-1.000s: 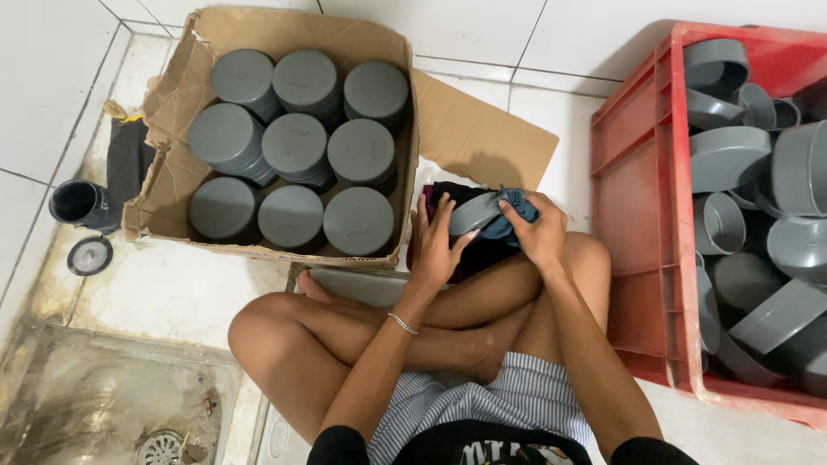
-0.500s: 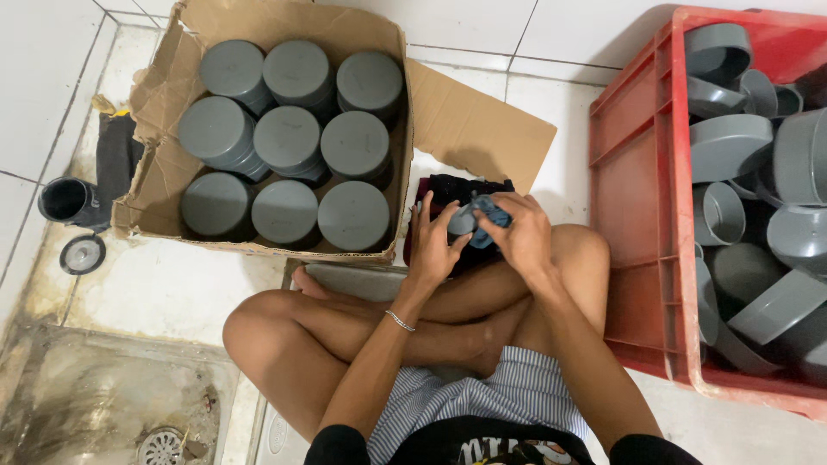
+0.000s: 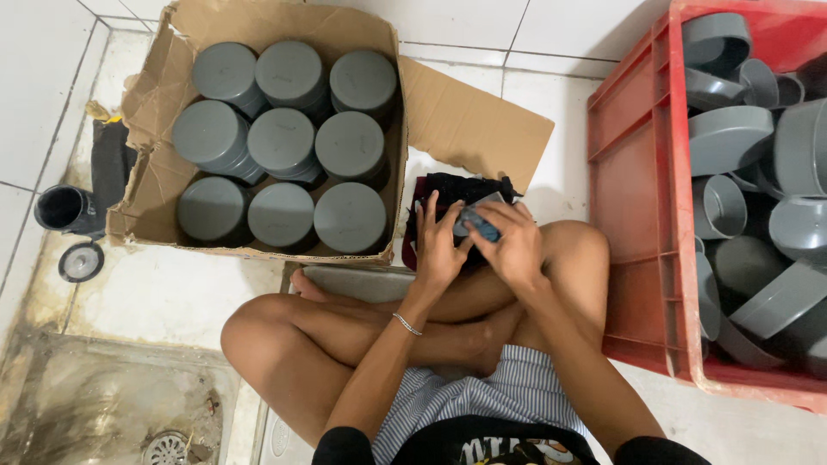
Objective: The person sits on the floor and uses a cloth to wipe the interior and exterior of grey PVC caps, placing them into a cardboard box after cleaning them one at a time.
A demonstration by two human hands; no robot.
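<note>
At the far left, a short black pipe piece (image 3: pixel 62 209) is lying on the tiled floor (image 3: pixel 52 77), with a round grey disc (image 3: pixel 81 261) just below it and a floor drain (image 3: pixel 165 448) showing in the stained lower corner. Next to these a brown cardboard box (image 3: pixel 155 185) is sitting open, its flaps torn and folded outward, one flap (image 3: pixel 478 120) lying flat on the floor to its right. Inside, nine stacks of round grey plastic caps (image 3: pixel 280 142) are standing in three rows of three, flat tops facing up.

The person is sitting cross-legged on the floor, both hands meeting just past the knees over a bundle of dark cloth (image 3: pixel 452 191). The left hand (image 3: pixel 439 245), a thin bracelet at its wrist, is resting against the bundle with its fingers (image 3: pixel 428 211) spread apart and pointing up. The right hand (image 3: pixel 515 245) is curling its fingers (image 3: pixel 487 220) together around a small grey cap (image 3: pixel 479 220), which also shows a blue part and is lying between the two hands, on top of the dark cloth. How firmly it is pinched cannot be told.

At the right a red plastic crate (image 3: pixel 642 172) is standing on the floor beside the person's knee, holding a loose heap of grey pipe fittings (image 3: pixel 732 138) lying at all angles.
</note>
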